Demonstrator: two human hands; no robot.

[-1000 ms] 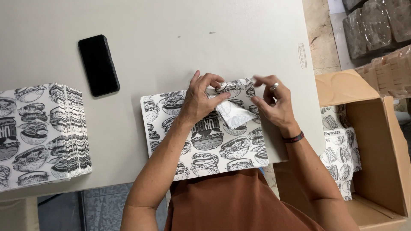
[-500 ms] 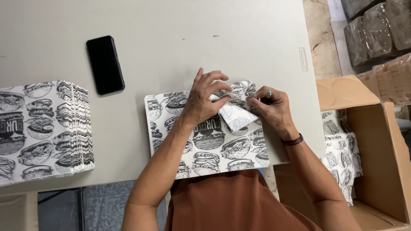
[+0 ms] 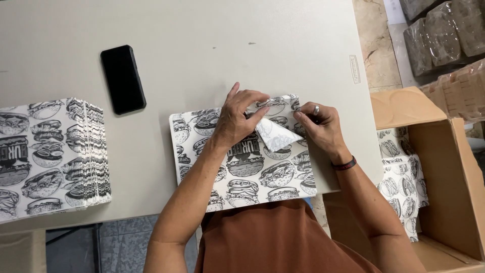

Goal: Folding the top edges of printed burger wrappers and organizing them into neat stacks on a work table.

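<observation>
Head view: printed paper sheet (image 3: 252, 172) lies under both hands, left (image 3: 236, 119) and right (image 3: 319, 124).

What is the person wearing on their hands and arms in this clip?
Both forearms are bare, with no sleeves in view and no gloves. The right hand has a silver ring on one finger, and a dark band with a red stripe circles the right wrist. The left hand wears nothing. A rust-brown garment covers the torso.

Matt printed paper sheet (image 3: 242, 162); glossy black glass-faced phone (image 3: 123, 79); smooth matt grey table (image 3: 202, 45); rough brown cardboard box (image 3: 444, 167); crinkly clear plastic bags (image 3: 439, 30); shiny metal ring (image 3: 316, 109).
</observation>
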